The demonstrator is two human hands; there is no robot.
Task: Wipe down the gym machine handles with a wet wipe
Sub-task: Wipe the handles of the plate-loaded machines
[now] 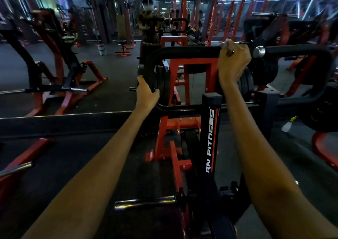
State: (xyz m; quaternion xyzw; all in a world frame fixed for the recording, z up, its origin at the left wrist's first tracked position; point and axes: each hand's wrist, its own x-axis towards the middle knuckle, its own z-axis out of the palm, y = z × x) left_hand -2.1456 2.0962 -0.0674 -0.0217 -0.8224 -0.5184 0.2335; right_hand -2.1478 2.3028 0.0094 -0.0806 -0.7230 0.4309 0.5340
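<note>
Black upright post [210,129] between forearms.

Left arm: bare, extended forward and up from the lower left.
Left hand [146,94]: thumb raised, fingers curled away from the camera.
Right arm: bare, extended forward, wrist bent.
Right hand [233,61]: raised higher than the left, knuckles up, fingers curled over.

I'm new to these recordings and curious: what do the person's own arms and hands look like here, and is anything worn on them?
Both forearms are bare, with no sleeves reaching into view. The left hand wears no glove, ring or watch that shows. The right hand is also gloveless; a small dark band, possibly a ring, shows on one of its fingers, though it is too small to tell for sure. No wristbands show.
</note>
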